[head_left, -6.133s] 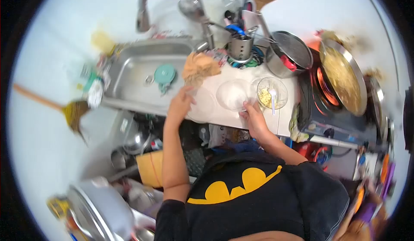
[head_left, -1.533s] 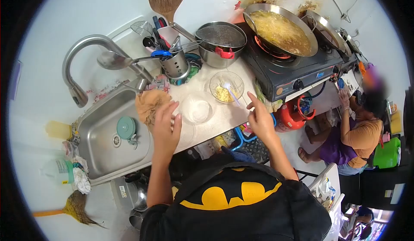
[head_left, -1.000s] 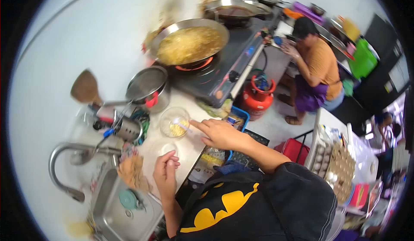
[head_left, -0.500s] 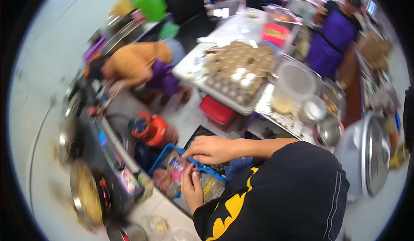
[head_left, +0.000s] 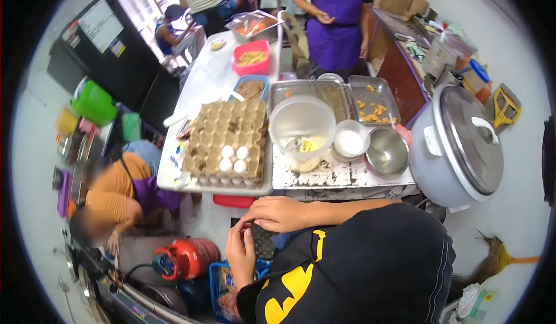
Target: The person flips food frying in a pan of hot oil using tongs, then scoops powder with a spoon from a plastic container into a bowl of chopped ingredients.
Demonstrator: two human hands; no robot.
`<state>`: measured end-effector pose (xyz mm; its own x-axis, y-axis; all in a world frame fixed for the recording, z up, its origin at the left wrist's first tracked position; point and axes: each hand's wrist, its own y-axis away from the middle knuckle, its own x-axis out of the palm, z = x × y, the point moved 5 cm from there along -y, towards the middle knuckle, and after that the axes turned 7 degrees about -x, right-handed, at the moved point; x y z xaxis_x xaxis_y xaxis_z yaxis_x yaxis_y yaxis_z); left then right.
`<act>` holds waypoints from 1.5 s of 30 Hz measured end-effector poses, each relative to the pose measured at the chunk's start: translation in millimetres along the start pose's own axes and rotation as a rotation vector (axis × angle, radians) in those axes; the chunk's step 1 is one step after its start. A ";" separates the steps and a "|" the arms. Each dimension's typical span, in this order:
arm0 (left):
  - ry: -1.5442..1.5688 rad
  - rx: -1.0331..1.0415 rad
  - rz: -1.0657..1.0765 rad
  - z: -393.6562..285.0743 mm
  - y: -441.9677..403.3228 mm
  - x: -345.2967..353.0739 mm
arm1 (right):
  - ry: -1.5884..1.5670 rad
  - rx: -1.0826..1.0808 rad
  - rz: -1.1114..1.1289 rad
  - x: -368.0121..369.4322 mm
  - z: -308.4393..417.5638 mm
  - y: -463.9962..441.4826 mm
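Observation:
My right hand point(head_left: 277, 213) reaches in from the right, its fingers loosely bent, and its fingertips touch those of my left hand point(head_left: 240, 251). The left hand points upward with fingers stretched and thumb apart. No object shows in either hand. Both are in front of the table's near edge. Below them is a blue plastic basket point(head_left: 215, 286) with packaged items, partly hidden by my left arm and black shirt. Nearest on the table are stacked egg trays point(head_left: 223, 130) with several white eggs point(head_left: 233, 159) and a large translucent tub point(head_left: 302, 121) with something yellow and white inside.
Beside the tub stand a white-filled container point(head_left: 350, 140), a steel bowl point(head_left: 387, 152) and a metal tray point(head_left: 373, 101). A large rice cooker point(head_left: 454, 144) stands right. A red gas cylinder point(head_left: 194, 258) is at lower left, near a crouching person point(head_left: 119, 191). Another person in a purple apron point(head_left: 336, 23) stands behind.
My view has swung up and to the right, so the table and cooker show more fully and the basket sits lower. My hands stay together at the fingertips.

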<state>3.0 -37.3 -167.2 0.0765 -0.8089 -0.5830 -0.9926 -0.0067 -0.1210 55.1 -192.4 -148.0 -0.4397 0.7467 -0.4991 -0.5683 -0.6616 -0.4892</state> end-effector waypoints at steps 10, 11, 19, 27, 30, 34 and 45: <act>0.164 0.195 0.450 -46.3 -54.9 75.3 | -0.637 0.968 -0.336 -43.7 -61.2 174.8; 0.187 0.180 0.507 -43.3 -51.6 84.0 | -0.699 1.056 -0.438 -39.7 -68.3 199.7; 0.262 0.185 0.851 -33.9 -21.8 138.3 | -0.813 0.732 -1.487 -49.1 -78.7 243.9; 0.276 0.245 0.767 -19.4 -12.6 159.1 | -0.843 0.679 -1.537 -63.8 -95.8 233.4; 0.255 0.165 0.775 -2.2 -9.9 155.6 | -0.889 0.760 -1.558 -57.7 -98.2 242.2; 0.329 0.057 0.750 13.7 -12.0 172.1 | -0.948 0.874 -1.588 -67.7 -119.4 251.7; 0.898 -0.682 0.704 -17.6 -34.6 266.6 | -1.013 0.958 -1.588 -96.6 -153.5 258.0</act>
<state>56.1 -263.0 -304.3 -0.2957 -0.8643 0.4068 -0.6629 0.4923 0.5641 57.8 -445.7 -335.8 0.7167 0.4836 0.5025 -0.6927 0.4097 0.5936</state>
